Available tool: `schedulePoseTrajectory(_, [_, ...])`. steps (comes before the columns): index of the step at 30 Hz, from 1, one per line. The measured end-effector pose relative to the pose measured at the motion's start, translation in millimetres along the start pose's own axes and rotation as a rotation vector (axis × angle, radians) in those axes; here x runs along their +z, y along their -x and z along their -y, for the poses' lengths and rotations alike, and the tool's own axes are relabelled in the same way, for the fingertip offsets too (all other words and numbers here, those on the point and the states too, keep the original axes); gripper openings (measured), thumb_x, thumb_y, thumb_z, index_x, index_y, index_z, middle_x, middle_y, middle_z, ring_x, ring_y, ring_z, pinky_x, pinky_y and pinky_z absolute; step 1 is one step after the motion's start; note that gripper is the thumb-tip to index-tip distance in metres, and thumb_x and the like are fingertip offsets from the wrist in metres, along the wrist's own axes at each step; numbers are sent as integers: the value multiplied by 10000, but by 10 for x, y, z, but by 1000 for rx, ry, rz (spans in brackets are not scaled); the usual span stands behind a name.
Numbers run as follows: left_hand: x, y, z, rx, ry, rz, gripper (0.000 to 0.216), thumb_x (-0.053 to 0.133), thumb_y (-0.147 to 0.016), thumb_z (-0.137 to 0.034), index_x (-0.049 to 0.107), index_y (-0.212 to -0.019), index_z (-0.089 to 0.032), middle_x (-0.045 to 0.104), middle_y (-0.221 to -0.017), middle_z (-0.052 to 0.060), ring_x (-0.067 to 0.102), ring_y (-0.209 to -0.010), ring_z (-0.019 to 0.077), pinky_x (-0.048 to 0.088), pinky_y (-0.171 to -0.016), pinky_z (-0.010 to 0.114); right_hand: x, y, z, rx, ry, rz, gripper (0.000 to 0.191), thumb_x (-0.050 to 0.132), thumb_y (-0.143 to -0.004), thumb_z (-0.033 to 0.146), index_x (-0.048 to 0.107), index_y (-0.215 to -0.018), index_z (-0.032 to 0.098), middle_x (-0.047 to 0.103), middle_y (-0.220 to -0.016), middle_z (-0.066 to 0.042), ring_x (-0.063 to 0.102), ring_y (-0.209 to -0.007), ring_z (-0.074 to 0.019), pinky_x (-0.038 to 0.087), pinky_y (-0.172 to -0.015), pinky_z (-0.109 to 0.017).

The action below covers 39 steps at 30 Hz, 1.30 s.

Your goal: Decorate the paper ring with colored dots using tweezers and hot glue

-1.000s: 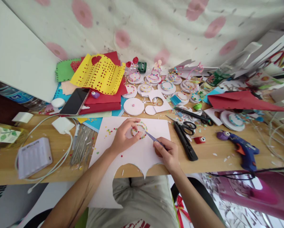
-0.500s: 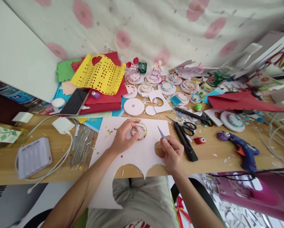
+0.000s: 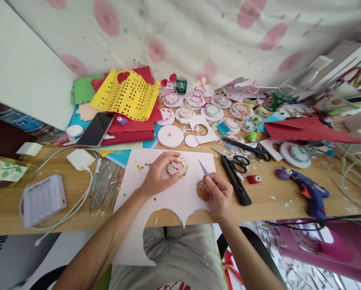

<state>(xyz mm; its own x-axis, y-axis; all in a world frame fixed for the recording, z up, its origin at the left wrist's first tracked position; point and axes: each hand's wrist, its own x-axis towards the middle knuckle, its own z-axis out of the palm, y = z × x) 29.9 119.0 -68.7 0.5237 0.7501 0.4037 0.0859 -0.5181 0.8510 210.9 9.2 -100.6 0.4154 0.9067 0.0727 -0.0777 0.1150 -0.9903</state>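
A coiled ring (image 3: 185, 166) dotted with tiny red, yellow and green pieces lies over the white paper sheet (image 3: 171, 196). My left hand (image 3: 159, 176) grips its left side between thumb and fingers. In my right hand (image 3: 219, 192) is a pair of pointed purple tweezers (image 3: 203, 167), tips upward and to the left, apart from the ring. Small colored paper bits (image 3: 142, 167) are scattered on the sheet left of my left hand. A brown patch shows through a hole in the sheet beside my right hand.
Black-handled scissors (image 3: 240, 162) and a long black cutter (image 3: 237, 183) lie right of the sheet, with a blue glue gun (image 3: 311, 192) farther right. Decorated white discs (image 3: 212, 112) crowd the back. A phone (image 3: 96, 129) and thin wire sticks (image 3: 104, 185) are on the left.
The ring has turned slightly and shifted a little to the right with my left hand. The tweezers have tilted slightly left; my right hand is nearly still.
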Motion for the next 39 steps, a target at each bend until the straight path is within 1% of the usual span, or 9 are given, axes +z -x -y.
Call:
schedulePoseTrajectory(7, [-7,1,-11,5,2,1,137,611,-881,-195,614,-1018,-204,639,-1215,120,591,-1171,248,445,-1037,448,-5,-3,-10,-19,53,12,289,601,-927,376,631,-730,168,455,-613,19,357,-542,-92,250,-498,-256])
schedulePoseTrajectory(12, [-5,-2,-1,2,6,-10,109,603,-890,-194,615,-997,-205,646,-1203,118,595,-1162,245,449,-1032,449,5,11,39,-55,146,37,310,604,-914,391,610,-696,171,482,-604,11,399,-553,-104,295,-508,-254])
schedulePoseTrajectory(18, [-9,-10,23,-4,17,-20,86,588,-903,-189,620,-981,-203,646,-1199,117,589,-1173,243,443,-1041,451,41,35,144,-86,306,119,311,594,-905,368,596,-665,170,409,-512,43,343,-473,-88,254,-457,-243])
schedulePoseTrajectory(24, [0,-4,12,-10,30,-20,90,591,-914,-203,628,-996,-199,647,-1190,116,588,-1172,242,436,-1040,444,89,11,204,-128,436,163,300,576,-889,335,577,-637,172,425,-499,40,370,-475,-93,269,-468,-243])
schedulePoseTrajectory(32, [-6,2,21,11,45,-9,130,577,-921,-216,632,-1037,-194,640,-1205,124,583,-1181,252,433,-1042,453,99,-7,222,-167,500,196,300,544,-891,342,569,-639,181,402,-496,46,363,-467,-97,274,-469,-243])
schedulePoseTrajectory(39, [-12,-2,17,16,51,-4,150,540,-958,-253,639,-1056,-198,643,-1210,124,583,-1186,254,441,-1043,457,98,-12,215,-192,528,185,306,532,-894,338,568,-633,183,415,-492,43,376,-463,-98,282,-471,-243])
